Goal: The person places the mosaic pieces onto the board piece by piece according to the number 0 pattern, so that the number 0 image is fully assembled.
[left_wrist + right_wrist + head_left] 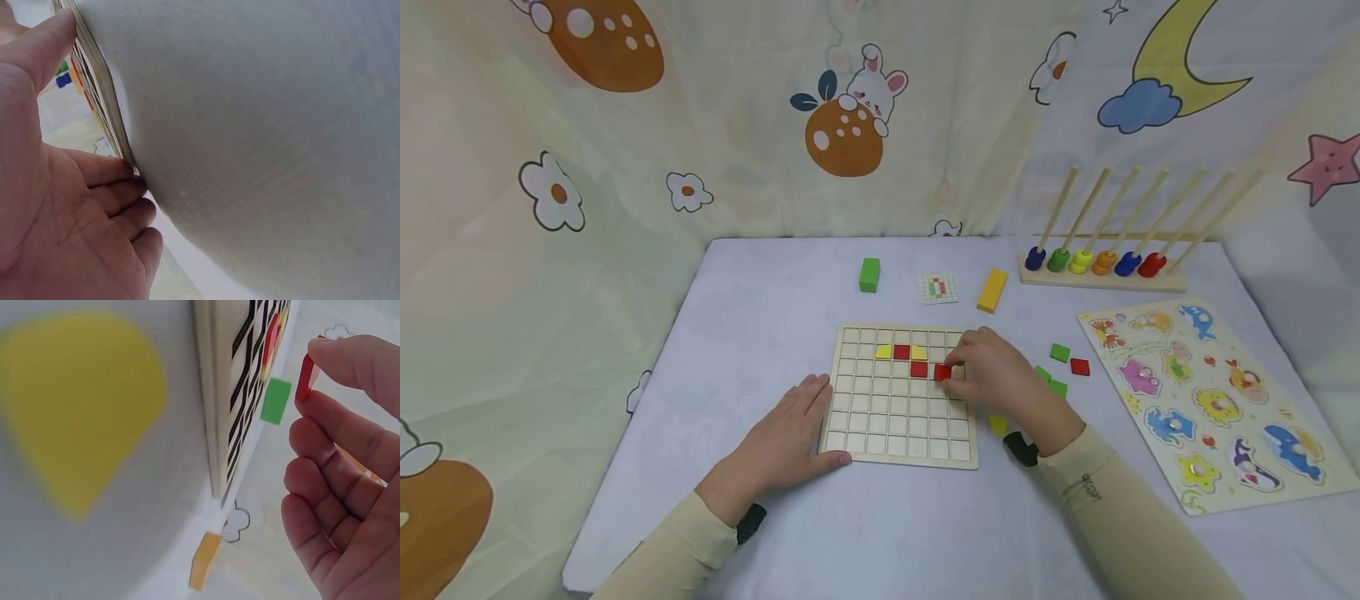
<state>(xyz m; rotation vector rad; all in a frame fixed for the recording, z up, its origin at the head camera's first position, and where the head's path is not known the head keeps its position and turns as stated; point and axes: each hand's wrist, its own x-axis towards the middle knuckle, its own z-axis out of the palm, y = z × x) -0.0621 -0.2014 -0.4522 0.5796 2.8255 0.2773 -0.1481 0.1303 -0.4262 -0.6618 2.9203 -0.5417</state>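
A wooden grid board (898, 423) lies flat on the white table. Along its left edge rests my left hand (778, 437), fingers extended against the side and thumb at the near left corner. Between thumb and index finger, my right hand (1003, 379) pinches a red square tile (942, 373) over the board's right side. The right wrist view shows this tile (304, 377) held on edge, off the grid. In the upper rows sit a red tile (902, 352) between two yellow pieces (883, 352), and another red tile (918, 369) one row nearer.
Loose green tiles (1060, 352), a red tile (1079, 367) and a yellow piece (997, 425) lie right of the board. Behind it are a green block (869, 275), a pattern card (937, 288) and an orange block (992, 291). A peg stacker (1105, 281) and an animal puzzle (1165, 467) stand rightward.
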